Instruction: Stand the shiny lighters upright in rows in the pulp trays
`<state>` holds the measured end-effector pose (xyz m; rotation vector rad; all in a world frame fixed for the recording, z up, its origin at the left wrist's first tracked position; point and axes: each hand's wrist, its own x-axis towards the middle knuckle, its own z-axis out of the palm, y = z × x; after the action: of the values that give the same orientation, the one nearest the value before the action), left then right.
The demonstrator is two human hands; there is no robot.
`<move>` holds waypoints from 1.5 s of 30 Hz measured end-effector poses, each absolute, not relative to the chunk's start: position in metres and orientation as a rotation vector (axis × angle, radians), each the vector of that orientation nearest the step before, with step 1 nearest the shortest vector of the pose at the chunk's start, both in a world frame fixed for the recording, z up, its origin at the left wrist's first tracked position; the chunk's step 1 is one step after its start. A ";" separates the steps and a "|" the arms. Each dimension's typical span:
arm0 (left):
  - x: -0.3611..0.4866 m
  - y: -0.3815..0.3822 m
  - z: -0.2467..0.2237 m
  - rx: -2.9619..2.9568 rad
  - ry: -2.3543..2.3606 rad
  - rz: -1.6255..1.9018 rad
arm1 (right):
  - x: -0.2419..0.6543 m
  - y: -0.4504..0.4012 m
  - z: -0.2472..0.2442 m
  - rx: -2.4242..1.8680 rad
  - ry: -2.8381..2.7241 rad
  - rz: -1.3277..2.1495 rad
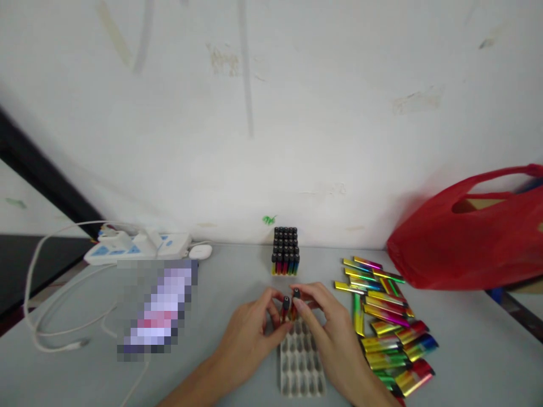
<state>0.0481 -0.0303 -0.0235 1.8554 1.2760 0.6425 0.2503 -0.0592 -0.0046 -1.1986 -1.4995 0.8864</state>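
My left hand (257, 328) pinches a lighter (285, 303) with a black end and a coloured, shiny body, upright over the far end of a pale tray. Close beside it, my right hand (328, 325) holds another lighter (296, 294) between thumb and fingers, its black end up. The pale tray (302, 390) has rows of small pockets, and its near rows hold nothing. My fingers hide the lighters' lower ends, so I cannot tell whether they sit in pockets. Behind the hands, a block of lighters (285, 249) stands in tight rows, black ends up.
Many loose metallic lighters (386, 305) lie scattered to the right of the tray. A red bag (462, 243) rests behind them against the wall. On the left are a blurred-out phone (161, 308), a white power strip (139, 246), a white charging case (200, 251) and a cable (59, 347).
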 end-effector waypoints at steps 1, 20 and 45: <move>0.048 -0.030 -0.024 1.856 1.279 0.648 | 0.249 -0.060 -0.004 -1.200 -1.503 0.878; 0.049 -0.032 -0.019 1.855 1.262 0.646 | 0.250 -0.067 0.004 -1.261 -1.656 0.816; 0.046 -0.040 -0.006 1.908 1.206 0.649 | 0.317 -0.032 -0.022 -2.115 -1.960 -0.735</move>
<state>0.0463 -0.0399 -0.0057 1.9083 1.2063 0.6488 0.3173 -0.0322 -0.0224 -2.1146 -1.9599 -0.7351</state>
